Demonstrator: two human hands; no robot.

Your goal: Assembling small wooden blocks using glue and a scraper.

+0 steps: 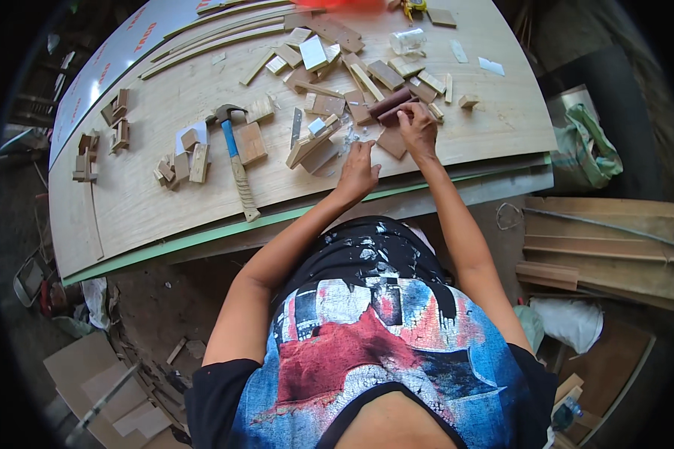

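My left hand [359, 173] rests at the table's near side, fingertips down beside a scatter of small pale bits [350, 137] too small to name. Its thumb stands apart from the fingers, and nothing shows in it. My right hand [418, 133] is closed, its bent fingers at the end of a dark reddish-brown rolled sheet [391, 102] that looks like sandpaper. The fingertips partly hide the contact. Below that hand lies a flat brown square piece [391, 144]. Left of my left hand, wooden strips [312, 146] lean together, with a small white block [317, 126] on them.
A claw hammer [236, 153] with a blue-and-tan handle lies left of centre. Small wood blocks [198, 163] sit farther left, more offcuts [386, 75] beyond my hands. A clear jar [407, 42] lies at the back; long strips [217, 46] line the far edge. Boards [599, 247] stand right.
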